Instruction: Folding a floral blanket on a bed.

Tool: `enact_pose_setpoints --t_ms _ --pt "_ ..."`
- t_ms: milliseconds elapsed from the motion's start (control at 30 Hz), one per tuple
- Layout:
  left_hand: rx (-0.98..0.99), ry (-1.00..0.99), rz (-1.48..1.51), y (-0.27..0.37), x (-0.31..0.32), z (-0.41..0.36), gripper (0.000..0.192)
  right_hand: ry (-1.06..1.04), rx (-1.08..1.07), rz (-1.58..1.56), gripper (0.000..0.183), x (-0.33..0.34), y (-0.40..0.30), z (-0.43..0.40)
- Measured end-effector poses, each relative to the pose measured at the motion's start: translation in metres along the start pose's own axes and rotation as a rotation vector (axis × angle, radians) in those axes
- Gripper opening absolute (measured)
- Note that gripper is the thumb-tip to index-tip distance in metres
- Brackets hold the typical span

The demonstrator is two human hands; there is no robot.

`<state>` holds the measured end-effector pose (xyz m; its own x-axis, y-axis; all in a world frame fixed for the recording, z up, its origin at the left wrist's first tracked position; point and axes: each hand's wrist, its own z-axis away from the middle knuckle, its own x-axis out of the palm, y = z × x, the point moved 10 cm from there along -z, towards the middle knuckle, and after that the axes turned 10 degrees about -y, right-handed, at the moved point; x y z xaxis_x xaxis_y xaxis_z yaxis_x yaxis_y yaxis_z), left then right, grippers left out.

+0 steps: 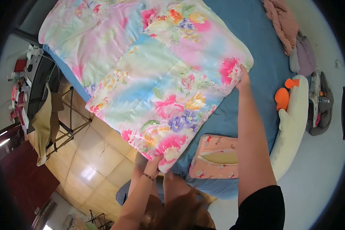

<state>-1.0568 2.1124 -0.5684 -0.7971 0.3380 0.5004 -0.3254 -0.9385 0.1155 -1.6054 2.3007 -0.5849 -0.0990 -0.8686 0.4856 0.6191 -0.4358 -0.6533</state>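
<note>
A floral quilt (149,83) in pink, blue and pale green covers much of the bed in front of me. My left hand (154,166) grips its near corner, a beaded bracelet on the wrist. Farther right, my right hand (243,77) is closed on the quilt's right edge beside a pink flower, most of its fingers hidden by the fabric. Between the two hands the edge runs fairly straight. Below my right forearm lies a pink printed pillow (212,169) with an opening showing a yellowish inside; the arm covers its right part.
Blue sheet (224,115) shows under the quilt. A long cream plush toy (293,126) with orange parts lies along the bed's right edge, near folded clothes (304,54) and a grey bag (323,106). At left stand a folding chair (50,123) and a cluttered desk (36,74) on tiled floor (97,149).
</note>
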Motion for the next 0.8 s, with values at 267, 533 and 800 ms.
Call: enact_pose_setpoints --t_ms 267,533,800 --pt "0.292 -0.294 -0.883 0.061 0.097 0.163 0.033 0.007 -0.177 0.251 0.029 -0.033 -0.122 0.040" --pt "-0.015 -0.729 -0.493 0.000 0.198 0.234 0.031 0.064 -0.217 0.351 0.029 -0.090 -0.219 0.174" --pt "-0.279 -0.823 0.117 -0.025 0.210 0.236 0.030 0.155 -0.139 0.560 0.033 -0.102 -0.243 0.173"
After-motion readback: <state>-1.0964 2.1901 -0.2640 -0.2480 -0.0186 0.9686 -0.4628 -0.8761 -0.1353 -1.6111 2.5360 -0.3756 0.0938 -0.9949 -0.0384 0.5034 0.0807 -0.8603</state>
